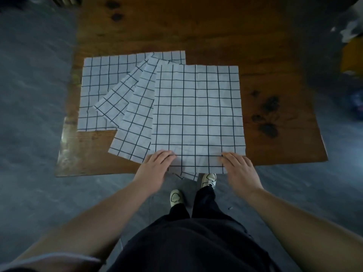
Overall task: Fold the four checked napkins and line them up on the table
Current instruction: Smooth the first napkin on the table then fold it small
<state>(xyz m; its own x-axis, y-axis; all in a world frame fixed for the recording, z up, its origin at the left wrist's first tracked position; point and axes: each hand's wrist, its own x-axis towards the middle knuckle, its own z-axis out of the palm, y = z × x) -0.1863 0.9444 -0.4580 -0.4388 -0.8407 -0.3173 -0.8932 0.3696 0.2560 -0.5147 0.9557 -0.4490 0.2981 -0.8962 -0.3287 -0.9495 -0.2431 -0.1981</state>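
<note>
At the near edge of the table (275,55), the top napkin (196,110) overhangs slightly, with three other napkins (98,85) fanned beneath it leftward. The left hand (157,165) and right hand (239,167) rest on its near corners, fingers together and flat.

One wide-angle camera, worn on the person's head, looks forward and steeply down over the wooden table (275,61) from just beside its near edge. It is close: the table fills the upper half, and the person's own shoes (176,197) show directly beneath.
</note>
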